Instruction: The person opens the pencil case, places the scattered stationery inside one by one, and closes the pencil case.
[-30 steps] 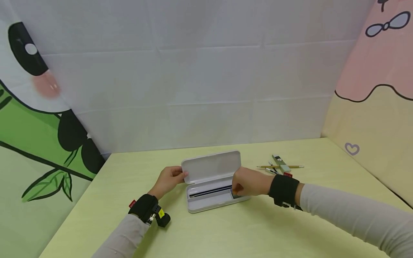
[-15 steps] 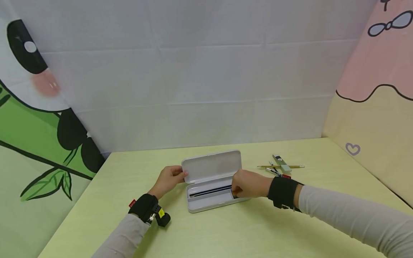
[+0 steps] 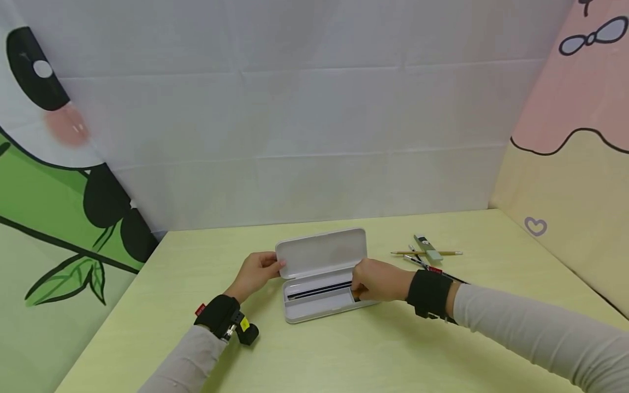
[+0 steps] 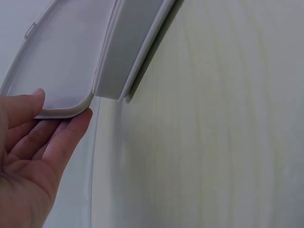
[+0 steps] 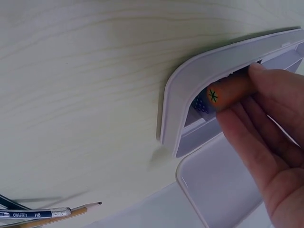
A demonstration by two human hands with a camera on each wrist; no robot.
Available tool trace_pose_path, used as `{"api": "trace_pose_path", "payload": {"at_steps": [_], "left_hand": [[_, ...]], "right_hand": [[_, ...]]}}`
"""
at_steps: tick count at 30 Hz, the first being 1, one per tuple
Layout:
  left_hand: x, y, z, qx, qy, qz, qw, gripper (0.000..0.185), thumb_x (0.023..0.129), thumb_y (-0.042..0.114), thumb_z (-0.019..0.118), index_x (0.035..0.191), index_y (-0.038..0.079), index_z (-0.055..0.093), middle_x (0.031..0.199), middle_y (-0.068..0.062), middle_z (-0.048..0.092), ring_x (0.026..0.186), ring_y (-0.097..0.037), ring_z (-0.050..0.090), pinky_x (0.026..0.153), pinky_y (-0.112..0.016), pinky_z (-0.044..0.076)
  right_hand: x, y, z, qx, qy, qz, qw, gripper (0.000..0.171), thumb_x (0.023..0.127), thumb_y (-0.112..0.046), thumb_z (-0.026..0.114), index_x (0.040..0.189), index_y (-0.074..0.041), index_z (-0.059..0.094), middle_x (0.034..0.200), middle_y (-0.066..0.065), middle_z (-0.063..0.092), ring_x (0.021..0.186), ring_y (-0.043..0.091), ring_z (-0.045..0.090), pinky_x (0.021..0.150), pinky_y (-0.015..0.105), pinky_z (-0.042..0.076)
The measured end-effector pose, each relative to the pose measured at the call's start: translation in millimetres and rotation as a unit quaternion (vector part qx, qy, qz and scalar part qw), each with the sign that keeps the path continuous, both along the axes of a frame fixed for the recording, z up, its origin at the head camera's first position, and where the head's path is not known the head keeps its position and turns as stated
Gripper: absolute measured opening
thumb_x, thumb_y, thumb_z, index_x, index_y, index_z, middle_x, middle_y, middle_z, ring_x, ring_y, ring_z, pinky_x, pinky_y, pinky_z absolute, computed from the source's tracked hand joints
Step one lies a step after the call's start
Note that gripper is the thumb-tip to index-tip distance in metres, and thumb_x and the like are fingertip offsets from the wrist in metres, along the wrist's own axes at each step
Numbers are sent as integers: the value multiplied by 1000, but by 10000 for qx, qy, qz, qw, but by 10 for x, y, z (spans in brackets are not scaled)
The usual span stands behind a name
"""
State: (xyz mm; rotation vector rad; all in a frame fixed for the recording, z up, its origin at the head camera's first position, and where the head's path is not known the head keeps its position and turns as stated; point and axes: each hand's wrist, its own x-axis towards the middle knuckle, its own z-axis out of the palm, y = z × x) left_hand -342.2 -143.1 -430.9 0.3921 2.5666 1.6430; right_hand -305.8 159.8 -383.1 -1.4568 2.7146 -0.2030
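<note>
A white pencil case (image 3: pixel 314 314) lies open on the table, its lid (image 3: pixel 321 254) tilted up at the back. My left hand (image 3: pixel 255 275) pinches the lid's left corner; in the left wrist view the thumb is on the inner face and the fingers (image 4: pixel 66 137) are behind it. Dark pencils (image 3: pixel 319 291) lie in the long compartment. At the case's right end, my right hand (image 3: pixel 380 279) pinches a small orange-brown cylinder (image 5: pixel 232 92) with a dark star mark on its end, held at the small compartment. A blue dotted thing (image 5: pixel 200 105) shows beneath the cylinder.
Behind my right wrist lie a yellow pencil (image 3: pixel 449 253), a pale green flat box (image 3: pixel 428 248) and dark striped pencils (image 3: pixel 417 263). A white cloth wall (image 3: pixel 314 185) stands behind the table (image 3: pixel 295 360).
My right wrist has dropped slightly, and more of a dark striped pencil shows behind it. The left hand stays at the lid, and the case has not moved.
</note>
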Motion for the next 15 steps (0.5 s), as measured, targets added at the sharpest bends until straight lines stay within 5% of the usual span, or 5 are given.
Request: {"api": "trace_pose_path", "payload": {"at_steps": [15], "left_hand": [[-15,12,-7,-4,6,30,10000,32,95,11,60,118,-11,62,114,-29,67,95,-30,72,84,-36,61]], "right_hand": [[-17,13,-37,-145,-129,-18,9998,13,81,-2,73,71,-10,71,65,-6,64,61,-3,44,56,8,40]]}}
